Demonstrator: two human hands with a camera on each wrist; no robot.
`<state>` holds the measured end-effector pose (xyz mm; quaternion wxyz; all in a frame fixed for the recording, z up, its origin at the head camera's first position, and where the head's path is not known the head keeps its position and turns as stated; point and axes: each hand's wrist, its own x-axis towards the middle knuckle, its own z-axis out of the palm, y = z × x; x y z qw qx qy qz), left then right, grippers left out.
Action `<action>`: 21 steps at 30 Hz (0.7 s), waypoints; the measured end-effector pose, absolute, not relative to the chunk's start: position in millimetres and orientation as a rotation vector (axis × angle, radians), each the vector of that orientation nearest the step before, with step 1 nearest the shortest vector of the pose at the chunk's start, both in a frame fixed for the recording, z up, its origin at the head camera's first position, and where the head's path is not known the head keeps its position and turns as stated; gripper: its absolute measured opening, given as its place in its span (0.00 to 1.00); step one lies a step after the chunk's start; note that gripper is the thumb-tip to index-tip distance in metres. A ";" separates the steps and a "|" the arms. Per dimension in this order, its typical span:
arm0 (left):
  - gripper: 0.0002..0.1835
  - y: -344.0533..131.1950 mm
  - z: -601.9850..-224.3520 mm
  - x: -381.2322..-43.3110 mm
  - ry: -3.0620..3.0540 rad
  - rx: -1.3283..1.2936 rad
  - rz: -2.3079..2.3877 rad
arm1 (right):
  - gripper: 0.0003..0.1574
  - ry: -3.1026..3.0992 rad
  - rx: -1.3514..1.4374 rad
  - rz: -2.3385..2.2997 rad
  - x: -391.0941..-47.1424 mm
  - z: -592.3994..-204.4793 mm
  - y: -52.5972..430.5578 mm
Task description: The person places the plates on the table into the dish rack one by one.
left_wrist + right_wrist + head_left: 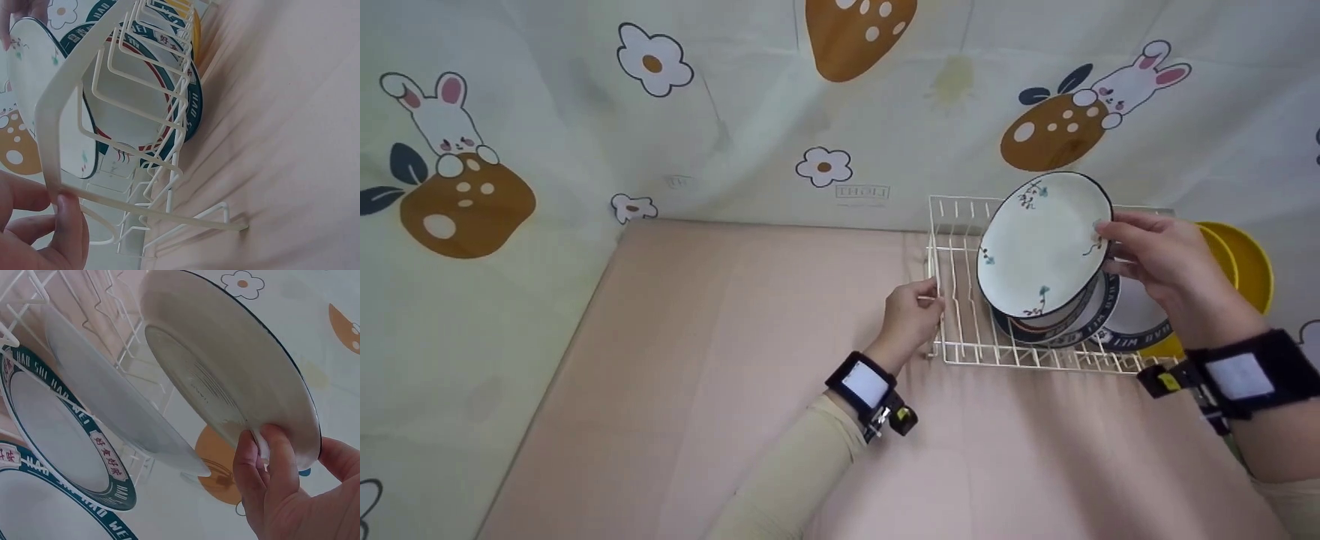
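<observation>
My right hand [1174, 262] grips the right edge of a white oval-looking plate [1046, 240] with a dark rim and small floral sprigs. Its thumb lies on the face, and the right wrist view shows fingers [281, 461] against the underside. The plate is tilted, above a white wire dish rack [1035, 367]. With thumb and fingers, my left hand [911, 315] pinches the rack's left end wire. Inside the rack stand plates with dark teal lettered rims [1140, 307], plus a plain pale dish [112, 394] seen from the right wrist.
Yellow round dishware [1252, 270] sits at the rack's right end, partly behind my right hand. A pinkish table surface [720, 375] extends left and in front of the rack. Behind hangs a pale cloth [735, 127] printed with rabbits and flowers.
</observation>
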<state>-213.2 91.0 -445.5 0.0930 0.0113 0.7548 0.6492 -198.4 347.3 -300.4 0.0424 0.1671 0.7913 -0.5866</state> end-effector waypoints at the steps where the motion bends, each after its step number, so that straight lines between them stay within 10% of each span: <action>1: 0.22 90.9 -445.6 -213.2 2.240 0.035 1.928 | 0.42 2.453 0.514 -1.740 -200.8 -299.9 345.5; 21: 0.21 91.9 -446.1 -214.6 2.247 0.037 1.946 | 0.42 2.571 0.515 -1.430 -235.3 -307.8 322.4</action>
